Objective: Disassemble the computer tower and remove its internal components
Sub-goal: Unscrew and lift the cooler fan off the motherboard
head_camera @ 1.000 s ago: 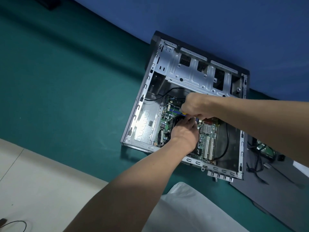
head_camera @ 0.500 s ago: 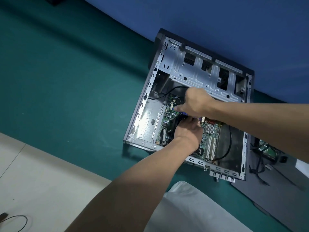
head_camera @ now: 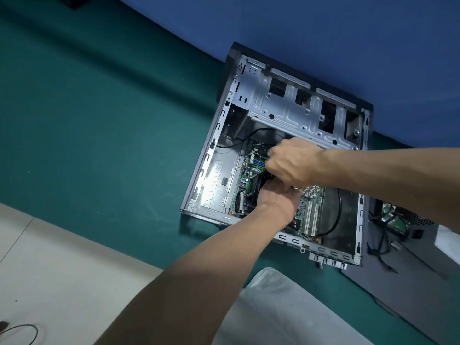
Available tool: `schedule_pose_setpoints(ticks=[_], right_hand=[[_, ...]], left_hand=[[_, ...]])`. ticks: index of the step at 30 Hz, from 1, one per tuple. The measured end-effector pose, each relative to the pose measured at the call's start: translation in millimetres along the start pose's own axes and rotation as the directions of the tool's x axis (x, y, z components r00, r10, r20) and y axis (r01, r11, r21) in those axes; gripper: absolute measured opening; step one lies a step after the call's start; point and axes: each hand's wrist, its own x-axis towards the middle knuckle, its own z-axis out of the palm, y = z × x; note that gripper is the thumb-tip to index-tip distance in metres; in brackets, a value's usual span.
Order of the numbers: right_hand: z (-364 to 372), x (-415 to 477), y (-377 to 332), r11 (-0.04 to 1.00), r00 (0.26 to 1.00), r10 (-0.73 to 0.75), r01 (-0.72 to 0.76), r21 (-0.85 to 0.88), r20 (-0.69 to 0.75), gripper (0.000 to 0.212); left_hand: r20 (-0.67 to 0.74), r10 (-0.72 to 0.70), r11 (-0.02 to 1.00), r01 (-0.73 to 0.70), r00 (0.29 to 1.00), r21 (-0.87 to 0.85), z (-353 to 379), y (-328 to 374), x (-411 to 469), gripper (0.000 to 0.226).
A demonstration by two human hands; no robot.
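Currently, head view: one computer tower (head_camera: 293,113) lies open on its side on the green mat (head_camera: 99,120), at 3 o'clock from frame centre. The left hand (head_camera: 276,202) enters from 7 o'clock, back up, over the black cooler (head_camera: 257,188). Its fingers are hidden, so its grip cannot be told. The right hand (head_camera: 291,163) enters from 3 o'clock, fingers curled into a fist just above the left hand; whether it holds anything cannot be told. One motherboard (head_camera: 312,195) carries two white slots (head_camera: 308,217). One black cable (head_camera: 337,215) loops at its 3 o'clock side.
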Motion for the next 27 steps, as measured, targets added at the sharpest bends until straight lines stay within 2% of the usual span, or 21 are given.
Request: schedule_pose_setpoints(ticks=[2, 3, 5, 6, 8, 10, 11, 12, 13, 15, 16, 18, 19, 21, 23, 25, 26, 27], right_hand=[[-1.8, 4.4, 2.5, 0.998, 1.000, -0.005, 0.007, 0.063, -0.025, 0.026], [-3.1, 7.2, 2.2, 0.989, 0.999, 0.040, -0.035, 0.143, -0.030, 0.020], [-3.8, 12.2, 2.4, 0.918, 0.980, 0.196, -0.190, 0.349, 0.018, 0.018], [-3.2, 14.9, 3.9, 0.845, 0.954, 0.291, -0.292, 0.448, 0.074, 0.024], [-2.5, 18.8, 8.4, 0.591, 0.851, 0.447, -0.512, 0.624, 0.275, 0.030], [-3.5, 20.9, 10.1, 0.275, 0.755, 0.428, -0.632, 0.724, 0.497, 0.026], [-4.1, 22.0, 9.0, 0.200, 0.738, 0.397, -0.650, 0.734, 0.546, 0.027], [-5.0, 23.4, 7.6, 0.208, 0.745, 0.385, -0.646, 0.735, 0.545, 0.029], [-5.9, 24.9, 6.2, 0.316, 0.777, 0.396, -0.616, 0.721, 0.490, 0.028], [-6.2, 26.0, 2.1, 0.651, 0.865, 0.403, -0.500, 0.572, 0.297, 0.025], [-7.0, 24.6, 0.2, 0.779, 0.905, 0.371, -0.425, 0.462, 0.207, 0.026], [-7.6, 19.2, -2.4, 0.958, 0.976, 0.202, -0.214, 0.190, 0.079, 0.032], [-7.2, 16.7, -3.6, 0.996, 0.995, 0.086, -0.087, 0.021, 0.044, 0.036], [-5.7, 12.8, -4.8, 0.972, 0.996, -0.084, 0.083, -0.218, 0.005, 0.042], [-5.5, 12.3, -3.4, 0.961, 0.992, -0.119, 0.107, -0.257, -0.030, 0.041], [-4.5, 14.0, -2.9, 0.991, 0.996, -0.058, 0.049, -0.126, -0.070, 0.031], [-5.0, 14.9, -3.8, 0.998, 0.996, 0.045, -0.042, 0.039, -0.080, 0.026], [-6.2, 15.8, -4.4, 0.959, 0.983, 0.174, -0.157, 0.236, -0.056, 0.022]], left_hand=[[-0.017, -0.005, 1.000, 0.005, 1.000, -0.011, 2.3, -1.0, 0.7, 0.037], [-0.039, 0.000, 1.000, -0.001, 0.999, -0.019, 3.3, -1.5, 1.1, 0.042], [-0.081, 0.028, 0.999, -0.029, 0.996, -0.015, 3.6, -2.3, 0.9, 0.050], [-0.089, 0.040, 0.999, -0.040, 0.995, -0.003, 3.9, -2.0, 1.1, 0.051], [-0.087, 0.048, 0.999, -0.046, 0.995, 0.020, 5.1, -1.4, 1.2, 0.048], [-0.087, 0.047, 0.999, -0.045, 0.995, 0.030, 5.8, -1.1, 1.6, 0.044], [-0.087, 0.044, 0.999, -0.041, 0.995, 0.032, 6.2, -1.2, 1.8, 0.043], [-0.086, 0.040, 0.999, -0.038, 0.996, 0.032, 6.3, -1.2, 2.4, 0.044], [-0.083, 0.039, 0.999, -0.036, 0.996, 0.031, 5.8, -1.6, 2.8, 0.046], [-0.067, 0.046, 0.999, -0.045, 0.997, 0.027, 4.1, -1.7, 3.2, 0.047], [-0.056, 0.045, 0.999, -0.044, 0.997, 0.023, 3.6, -1.6, 3.0, 0.045], [-0.043, 0.022, 1.000, -0.022, 0.999, -0.005, 2.2, -0.5, 0.9, 0.033], [-0.041, 0.008, 1.000, -0.009, 0.999, -0.018, 0.7, 0.1, -0.9, 0.026], [-0.042, -0.015, 0.999, 0.013, 0.999, -0.039, -1.9, 0.9, -3.8, 0.019], [-0.047, -0.017, 0.999, 0.015, 0.999, -0.044, -3.5, 0.4, -3.6, 0.022], [-0.035, -0.019, 0.999, 0.018, 0.999, -0.048, -2.3, 0.0, -2.7, 0.025], [-0.036, -0.014, 0.999, 0.013, 0.999, -0.043, -1.1, -0.4, -1.9, 0.028], [-0.047, -0.001, 0.999, 0.000, 0.999, -0.033, 1.1, -0.9, -0.2, 0.033]])
